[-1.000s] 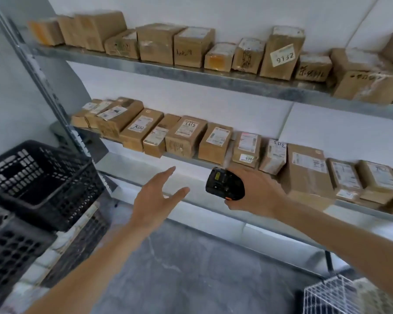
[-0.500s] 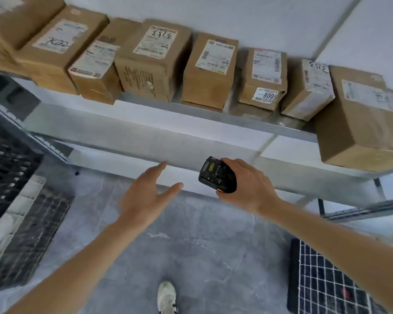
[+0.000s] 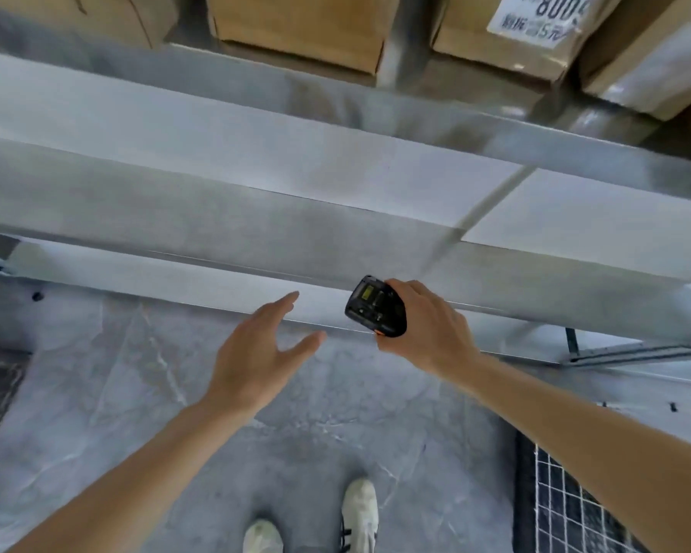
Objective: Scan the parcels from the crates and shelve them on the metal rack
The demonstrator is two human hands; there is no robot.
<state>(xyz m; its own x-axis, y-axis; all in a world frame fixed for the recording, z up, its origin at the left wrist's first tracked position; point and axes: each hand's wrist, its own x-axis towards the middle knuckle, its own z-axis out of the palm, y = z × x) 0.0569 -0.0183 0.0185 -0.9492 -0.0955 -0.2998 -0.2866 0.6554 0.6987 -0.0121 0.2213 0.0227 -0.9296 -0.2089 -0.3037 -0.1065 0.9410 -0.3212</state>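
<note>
Dipping floorward off the parcels [image 3: 304, 29], I'm between scans: right hand [image 3: 427, 333] grips the scanner [image 3: 376, 307], left hand [image 3: 256, 353] spread empty, next reaching to the wire crate [image 3: 567, 508].

Floor: grey marbled stone tiles [image 3: 108, 393] with pale veins, filling the lower part of the view.
Wall: white panels [image 3: 256, 153] behind the rack, with a thin slanted seam between two of them at the right.
Metal rack: a grey galvanised shelf [image 3: 176, 225] runs across the middle, its surface bare; a second shelf edge [image 3: 415, 109] lies above it.
Rack frame: a dark strut [image 3: 571, 341] at the far right.
Light: soft, even, with dull reflections on the metal.
</note>
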